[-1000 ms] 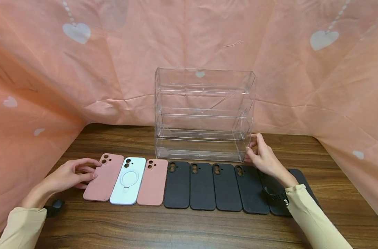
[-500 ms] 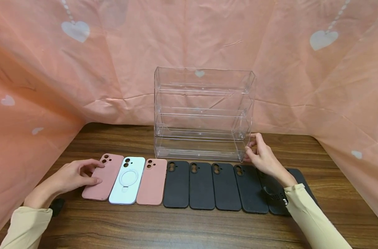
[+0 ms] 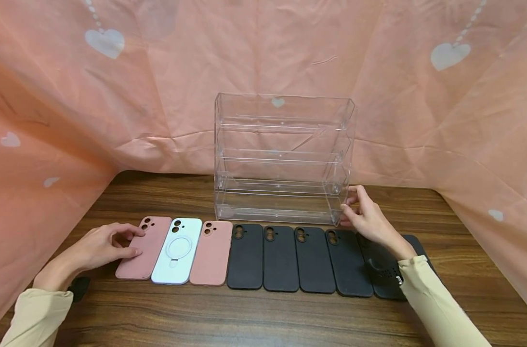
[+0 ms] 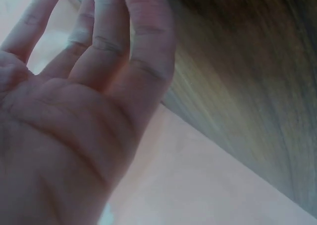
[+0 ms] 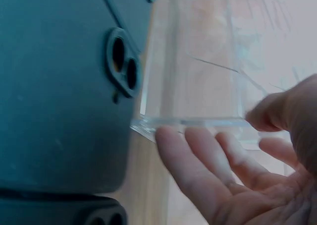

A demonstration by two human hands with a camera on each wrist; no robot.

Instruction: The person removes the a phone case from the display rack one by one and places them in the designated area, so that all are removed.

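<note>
In the head view, my left hand [image 3: 98, 246] rests on the pink phone case [image 3: 150, 248] at the row's left end, thumb and index fingertip on its back. The left wrist view shows that hand's palm [image 4: 64, 121] and extended fingers; the case is out of sight there. My right hand [image 3: 369, 219] touches the lower right side of a clear acrylic tiered display stand [image 3: 281, 188]. Up close, the right fingers [image 5: 193, 160] lie against the stand's side panel [image 5: 198, 122], with the thumb near its edge. Nothing else is held.
Right of that case lie a white phone case [image 3: 177, 260] with a ring, another pink case [image 3: 211, 260] and several black phone cases [image 3: 246, 260]. The right forearm overlaps the rightmost black ones. A peach curtain [image 3: 281, 43] hangs behind and beside the wooden table [image 3: 203, 318].
My left hand has moved right, bringing thumb and fingers further onto the left pink case. That case's top has shifted slightly toward me. The right hand stays at the stand.
</note>
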